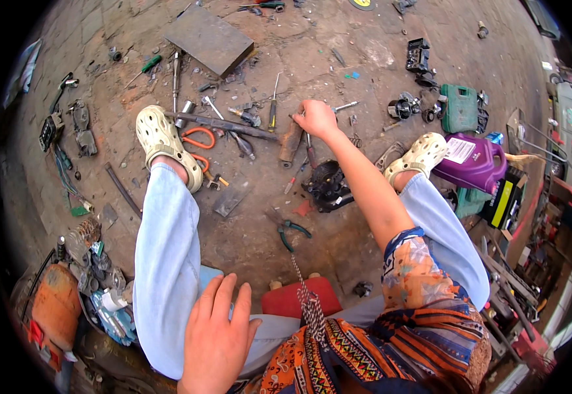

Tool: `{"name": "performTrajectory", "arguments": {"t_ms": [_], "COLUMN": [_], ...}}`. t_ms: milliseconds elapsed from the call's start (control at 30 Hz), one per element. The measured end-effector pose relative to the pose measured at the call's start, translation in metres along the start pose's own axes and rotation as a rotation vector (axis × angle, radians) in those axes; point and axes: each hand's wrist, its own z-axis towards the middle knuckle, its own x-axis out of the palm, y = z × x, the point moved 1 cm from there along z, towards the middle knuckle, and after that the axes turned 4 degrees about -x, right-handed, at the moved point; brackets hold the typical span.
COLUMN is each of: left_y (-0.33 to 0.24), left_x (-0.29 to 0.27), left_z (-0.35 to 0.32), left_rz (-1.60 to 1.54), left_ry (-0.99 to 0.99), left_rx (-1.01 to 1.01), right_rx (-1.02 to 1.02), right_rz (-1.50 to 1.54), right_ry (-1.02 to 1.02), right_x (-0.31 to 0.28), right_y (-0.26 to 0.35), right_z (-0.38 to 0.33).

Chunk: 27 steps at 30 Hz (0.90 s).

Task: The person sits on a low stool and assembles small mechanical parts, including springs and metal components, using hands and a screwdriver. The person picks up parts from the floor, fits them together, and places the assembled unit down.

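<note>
My right hand (317, 119) reaches out to the ground with its fingers curled around the upper end of a rusty brown metal block (290, 146). A long dark bar (223, 124) runs from my left shoe to this block; whether the two are joined I cannot tell. Just below the hand lie a screwdriver (311, 155) and a black round housing (328, 186). My left hand (219, 328) hovers over my left thigh, open and holding nothing. Teal-handled pliers (286, 231) rest on the ground between my legs.
A flat metal slab (209, 39) lies far left of centre. Orange-handled cutters (198, 138) are beside my left shoe (164, 144). At right stand a purple jug (473, 163), a green case (459, 108) and a battery (504, 200). A red seat (299, 299) is under me.
</note>
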Motion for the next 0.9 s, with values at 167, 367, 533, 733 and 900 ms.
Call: {"name": "performTrajectory", "arguments": {"t_ms": [167, 367, 533, 733, 900], "left_y": [0.001, 0.010, 0.003, 0.002, 0.003], "left_x": [0.001, 0.006, -0.001, 0.000, -0.002], "left_z": [-0.001, -0.003, 0.000, -0.001, 0.000], "left_rz": [0.002, -0.073, 0.004, 0.003, -0.007], "left_ry": [0.002, 0.008, 0.035, 0.063, 0.057], "left_rx": [-0.002, -0.005, -0.015, -0.012, -0.015], "right_rx": [0.076, -0.208, -0.249, -0.678, -0.819], "right_rz": [0.189, 0.315, 0.258, -0.203, -0.505], "right_ry": [-0.179, 0.111, 0.166, 0.345, 0.418], "right_x": [-0.013, -0.005, -0.007, -0.023, -0.018], "right_y": [-0.016, -0.022, -0.022, 0.000, 0.013], "right_z": [0.008, 0.010, 0.012, 0.013, 0.026]}}
